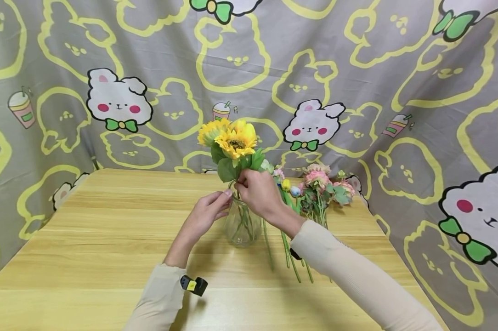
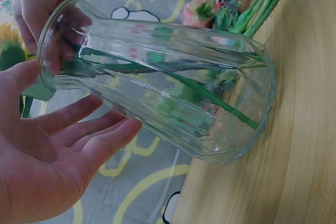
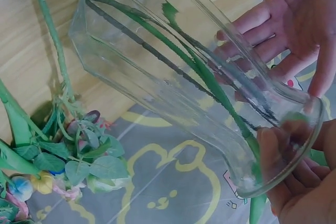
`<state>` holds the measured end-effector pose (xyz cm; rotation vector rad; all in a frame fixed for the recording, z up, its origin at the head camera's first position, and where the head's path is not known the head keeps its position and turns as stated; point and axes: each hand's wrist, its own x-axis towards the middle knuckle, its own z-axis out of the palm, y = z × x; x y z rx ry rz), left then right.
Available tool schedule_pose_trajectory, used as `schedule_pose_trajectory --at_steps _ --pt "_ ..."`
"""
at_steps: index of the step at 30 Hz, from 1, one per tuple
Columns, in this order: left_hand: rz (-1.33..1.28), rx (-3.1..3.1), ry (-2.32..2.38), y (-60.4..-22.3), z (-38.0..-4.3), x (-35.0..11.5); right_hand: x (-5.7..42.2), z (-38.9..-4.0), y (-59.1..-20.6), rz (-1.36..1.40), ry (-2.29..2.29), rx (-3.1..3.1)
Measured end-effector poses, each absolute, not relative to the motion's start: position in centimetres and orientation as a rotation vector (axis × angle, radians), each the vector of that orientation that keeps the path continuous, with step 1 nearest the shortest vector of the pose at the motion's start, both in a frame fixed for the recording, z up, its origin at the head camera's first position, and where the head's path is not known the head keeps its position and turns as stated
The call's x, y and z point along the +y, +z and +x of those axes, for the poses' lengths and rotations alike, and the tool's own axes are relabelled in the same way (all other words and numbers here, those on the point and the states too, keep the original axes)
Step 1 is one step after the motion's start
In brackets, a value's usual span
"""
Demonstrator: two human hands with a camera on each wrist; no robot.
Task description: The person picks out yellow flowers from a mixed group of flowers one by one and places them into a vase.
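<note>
A clear glass vase (image 1: 241,232) stands upright on the table with several green stems inside it. Two yellow sunflowers (image 1: 237,143) and another yellow bloom rise above its mouth among green leaves. My right hand (image 1: 259,193) is at the vase's rim, its thumb and fingers pinching flower stems (image 3: 252,145); the exact stem is partly hidden. My left hand (image 1: 205,212) touches the side of the vase's neck. In the left wrist view its fingers (image 2: 100,135) lie fairly straight along the glass, and the thumb rests at the rim.
Right of the vase lie more artificial flowers: pink blooms (image 1: 317,179), a yellow tulip (image 1: 286,185) and a blue tulip (image 1: 295,191), their green stems (image 1: 292,262) pointing toward me. A grey cartoon-print curtain (image 1: 170,59) surrounds the wooden table (image 1: 108,239) at the back and sides.
</note>
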<state>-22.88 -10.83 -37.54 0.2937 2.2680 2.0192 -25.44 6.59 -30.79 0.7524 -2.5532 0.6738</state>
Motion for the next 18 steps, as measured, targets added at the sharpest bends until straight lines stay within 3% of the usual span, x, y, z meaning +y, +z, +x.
schedule_pose_trajectory --at_steps 18 --pt "0.293 2.261 2.015 -37.57 -22.95 -10.88 7.43 -24.53 -30.30 0.787 0.712 -2.471"
